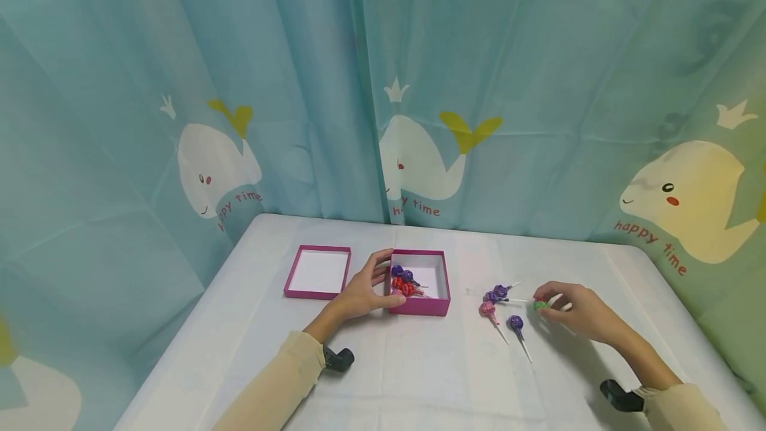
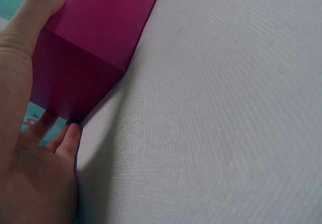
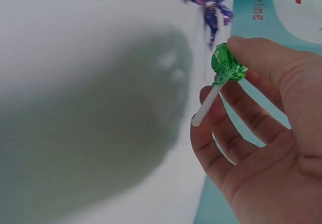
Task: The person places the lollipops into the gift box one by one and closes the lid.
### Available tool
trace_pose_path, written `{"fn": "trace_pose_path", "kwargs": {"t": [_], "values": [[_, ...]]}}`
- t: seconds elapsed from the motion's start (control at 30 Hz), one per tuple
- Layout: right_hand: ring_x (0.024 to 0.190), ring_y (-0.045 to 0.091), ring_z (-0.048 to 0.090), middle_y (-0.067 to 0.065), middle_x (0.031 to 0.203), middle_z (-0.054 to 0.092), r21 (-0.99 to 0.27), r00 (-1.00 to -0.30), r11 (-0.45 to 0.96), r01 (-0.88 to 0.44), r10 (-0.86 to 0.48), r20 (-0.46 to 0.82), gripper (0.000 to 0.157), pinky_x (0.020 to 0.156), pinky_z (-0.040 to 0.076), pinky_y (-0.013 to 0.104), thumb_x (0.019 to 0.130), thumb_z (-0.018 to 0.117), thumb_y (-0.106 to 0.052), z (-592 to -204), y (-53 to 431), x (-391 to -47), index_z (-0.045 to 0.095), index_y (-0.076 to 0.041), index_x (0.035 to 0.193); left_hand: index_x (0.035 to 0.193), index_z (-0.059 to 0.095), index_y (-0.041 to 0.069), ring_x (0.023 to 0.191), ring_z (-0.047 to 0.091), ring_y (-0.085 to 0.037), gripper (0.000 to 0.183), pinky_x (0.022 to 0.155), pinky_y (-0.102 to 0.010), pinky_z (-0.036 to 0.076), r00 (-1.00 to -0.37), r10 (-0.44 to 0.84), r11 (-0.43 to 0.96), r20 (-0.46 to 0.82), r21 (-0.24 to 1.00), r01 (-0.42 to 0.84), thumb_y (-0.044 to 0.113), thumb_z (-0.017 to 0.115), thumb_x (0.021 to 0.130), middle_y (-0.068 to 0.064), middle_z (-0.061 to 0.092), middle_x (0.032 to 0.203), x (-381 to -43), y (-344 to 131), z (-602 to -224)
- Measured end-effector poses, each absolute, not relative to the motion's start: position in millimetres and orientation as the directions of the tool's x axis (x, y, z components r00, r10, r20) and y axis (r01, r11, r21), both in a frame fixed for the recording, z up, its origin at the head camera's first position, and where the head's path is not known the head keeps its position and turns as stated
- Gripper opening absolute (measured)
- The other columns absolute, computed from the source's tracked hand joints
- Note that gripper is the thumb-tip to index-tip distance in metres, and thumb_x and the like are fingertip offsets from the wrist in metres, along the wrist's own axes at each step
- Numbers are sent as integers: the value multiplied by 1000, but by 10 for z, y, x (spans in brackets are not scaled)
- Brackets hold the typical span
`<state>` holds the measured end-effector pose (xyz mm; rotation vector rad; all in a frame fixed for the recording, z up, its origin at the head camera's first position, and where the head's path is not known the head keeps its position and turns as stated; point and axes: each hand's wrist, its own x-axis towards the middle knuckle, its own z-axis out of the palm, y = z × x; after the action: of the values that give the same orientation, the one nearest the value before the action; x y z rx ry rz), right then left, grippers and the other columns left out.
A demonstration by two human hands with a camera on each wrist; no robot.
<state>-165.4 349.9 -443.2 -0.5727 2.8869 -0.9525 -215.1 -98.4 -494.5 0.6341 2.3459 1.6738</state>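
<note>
A magenta box stands on the table with several red, purple and pink lollipops inside, towards its left side. My left hand grips the box by its left end, thumb on the near wall and fingers round the side; the left wrist view shows the thumb pressed to the box. My right hand pinches a green-wrapped lollipop by its head, lifted above the table, its white stick pointing down across the fingers. Just left of that hand lie purple lollipops, a pink lollipop and another purple lollipop.
The box's lid, white inside with a magenta rim, lies left of the box. A white cloth covers the table. Behind it hangs a teal curtain with whale prints. Each wrist wears a black camera mount.
</note>
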Motion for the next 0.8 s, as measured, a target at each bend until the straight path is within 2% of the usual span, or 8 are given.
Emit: {"fn": "trace_pose_path", "kwargs": {"t": [0.3, 0.63, 0.8], "values": [[84, 9, 68, -2, 102, 73, -532, -894, 728, -433, -420, 153, 18, 67, 58, 27, 89, 80, -11, -4161, 3412, -1839, 72, -13, 106, 159, 27, 29, 146, 41, -35, 97, 118, -46, 38, -890, 447, 277, 92, 932, 236, 30, 87, 83, -11, 30, 165, -2150, -980, -4967], [88, 18, 71, 1, 103, 73, -548, -874, 691, -471, -448, 186, 18, 64, 59, 27, 91, 78, -8, -3911, 3124, -2077, 72, -11, 108, 161, 25, 20, 146, 38, -42, 99, 118, -53, 36, -884, 452, 227, 116, 944, 240, 19, 86, 83, -17, 27, 166, -2148, -966, -4938], [91, 20, 71, 2, 105, 72, -584, -861, 650, -486, -469, 196, 19, 71, 61, 28, 92, 77, -7, -3860, 2895, -2181, 72, -10, 110, 160, 27, 23, 146, 39, -39, 97, 118, -50, 37, -887, 450, 248, 102, 940, 233, 23, 86, 84, -14, 28, 166, -2149, -980, -4939]]}}
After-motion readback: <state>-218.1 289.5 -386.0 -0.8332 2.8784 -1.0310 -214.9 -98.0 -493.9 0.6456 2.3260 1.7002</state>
